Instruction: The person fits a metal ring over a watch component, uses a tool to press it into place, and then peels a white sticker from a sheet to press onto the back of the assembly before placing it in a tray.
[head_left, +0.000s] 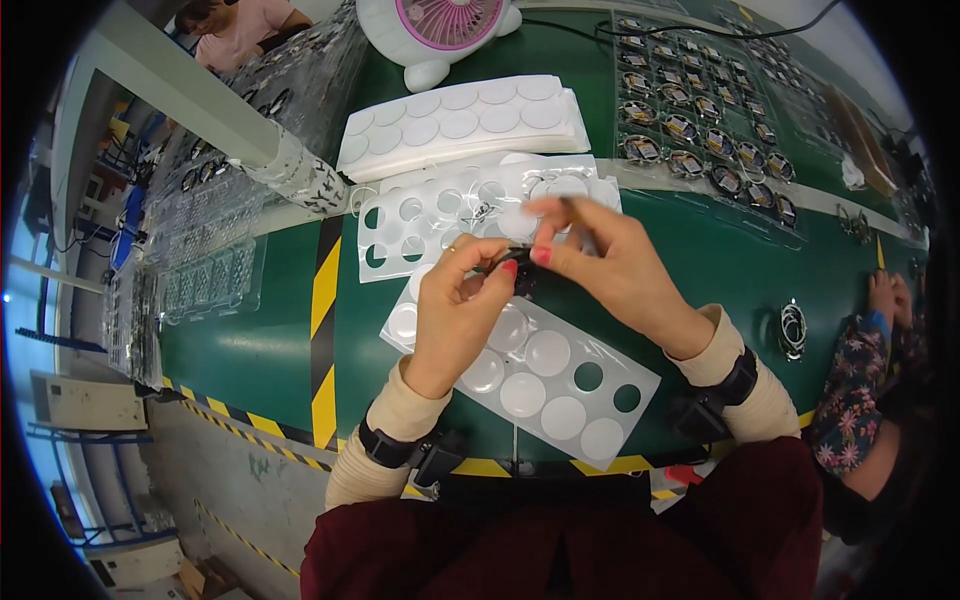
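Note:
Just above the white sticker sheets, my left hand (455,315) pinches a small dark round part (522,272) between thumb and fingers. My right hand (625,270) is right beside it, its thumb and fingers drawn together at the part's upper edge. Its fingertips are partly blurred, and whatever is between them is too small to name. Below both hands lies a sheet of round white stickers (548,353), with a few circles gone at its right end. Another sheet with round holes (410,240) lies behind my hands, partly covered by them.
A stack of sticker sheets (460,125) sits farther back, before a white and pink fan (450,25). Clear trays of round electronic parts (700,130) stand at the far right. A coil of wire (792,330) rests on the green table. Another person's hand (882,297) is at the right edge.

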